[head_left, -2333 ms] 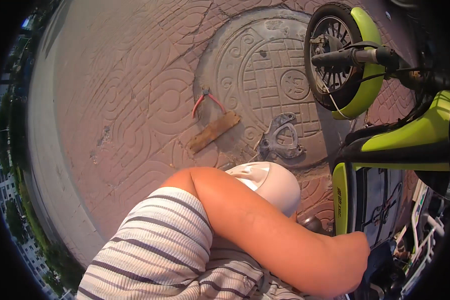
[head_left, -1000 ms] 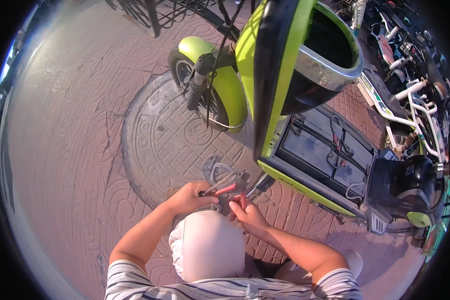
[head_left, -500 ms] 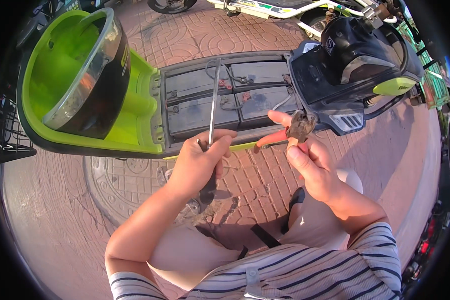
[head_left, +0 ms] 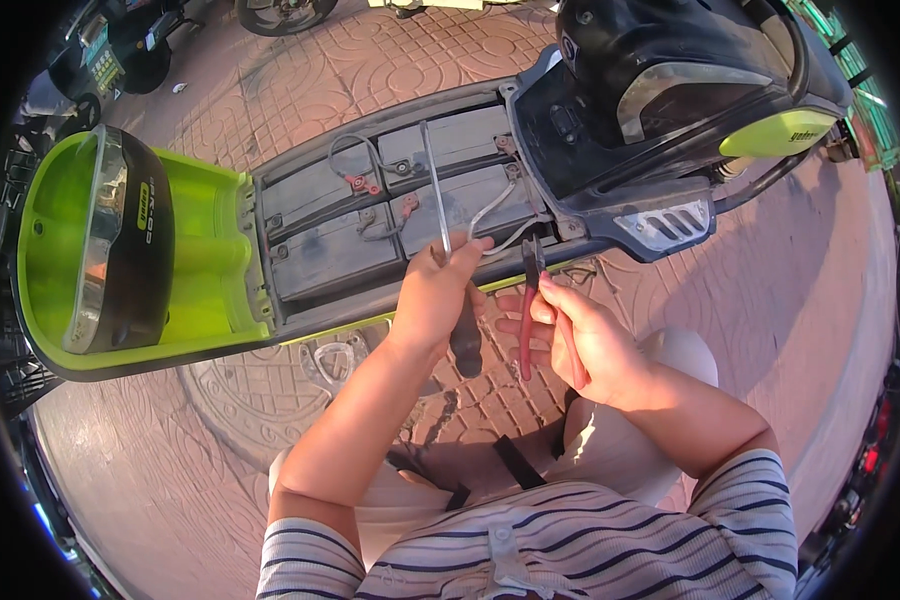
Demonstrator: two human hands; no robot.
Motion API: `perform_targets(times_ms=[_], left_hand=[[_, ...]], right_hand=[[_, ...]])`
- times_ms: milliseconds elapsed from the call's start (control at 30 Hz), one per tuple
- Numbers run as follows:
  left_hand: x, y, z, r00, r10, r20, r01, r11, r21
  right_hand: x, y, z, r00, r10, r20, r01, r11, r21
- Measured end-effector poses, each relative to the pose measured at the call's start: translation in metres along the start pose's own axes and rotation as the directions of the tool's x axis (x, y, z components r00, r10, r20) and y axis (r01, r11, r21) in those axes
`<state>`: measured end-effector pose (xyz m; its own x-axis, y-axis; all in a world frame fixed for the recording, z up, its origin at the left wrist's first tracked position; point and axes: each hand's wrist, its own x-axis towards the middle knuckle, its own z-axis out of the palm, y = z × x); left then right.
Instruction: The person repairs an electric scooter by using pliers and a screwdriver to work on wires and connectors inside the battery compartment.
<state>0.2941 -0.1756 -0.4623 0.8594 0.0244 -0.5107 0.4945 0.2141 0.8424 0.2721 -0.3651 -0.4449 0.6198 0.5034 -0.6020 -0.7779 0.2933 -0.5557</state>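
Note:
My left hand (head_left: 432, 300) is closed around a long screwdriver (head_left: 436, 190); its dark handle sticks out below the fist and its shaft points away over the batteries. The thumb and fingertips are at a pale wire (head_left: 492, 208) beside the tray edge; whether they pinch it is unclear. My right hand (head_left: 595, 345) holds red-handled pliers (head_left: 528, 325), handles spread, the dark jaws pointing away at the tray's near right corner, close to the wire's end. Several grey batteries (head_left: 340, 255) sit in the scooter's floor tray, joined by short wires with red terminal covers (head_left: 362, 186).
The scooter's bright green body part (head_left: 205, 270) lies left, its black front end (head_left: 650, 80) right. A metal ring-shaped part (head_left: 333, 365) rests on the patterned paving (head_left: 270, 420) below the tray. Other two-wheelers (head_left: 285, 12) stand beyond.
The pliers have swung from upright to pointing away, down at the tray's near edge, and their handles have spread. My left hand with the screwdriver has moved right, toward the pale wire. The view has shifted.

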Motion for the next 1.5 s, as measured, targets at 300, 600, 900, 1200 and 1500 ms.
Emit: perform_targets(times_ms=[300,600,900,1200,1500], left_hand=[[0.01,0.003,0.029,0.993,0.114,0.014,-0.115,0.99,0.077],[0.018,0.009,0.015,0.993,0.108,-0.053,-0.103,0.99,0.1],[0.021,0.008,0.008,0.995,0.089,-0.055,-0.085,0.994,0.072],[0.023,0.001,0.007,0.99,0.13,-0.06,-0.125,0.988,0.087],[0.011,0.003,0.009,0.992,0.124,-0.025,-0.119,0.983,0.141]], right_hand=[[0.016,-0.022,-0.029,0.978,0.053,-0.201,-0.087,0.983,-0.162],[0.032,-0.032,-0.03,0.979,0.074,-0.191,-0.123,0.958,-0.258],[0.037,-0.033,-0.03,0.98,0.048,-0.194,-0.106,0.947,-0.304],[0.038,-0.035,-0.024,0.981,0.05,-0.185,-0.116,0.923,-0.367],[0.029,-0.035,-0.004,0.957,-0.016,-0.29,-0.082,0.944,-0.32]])
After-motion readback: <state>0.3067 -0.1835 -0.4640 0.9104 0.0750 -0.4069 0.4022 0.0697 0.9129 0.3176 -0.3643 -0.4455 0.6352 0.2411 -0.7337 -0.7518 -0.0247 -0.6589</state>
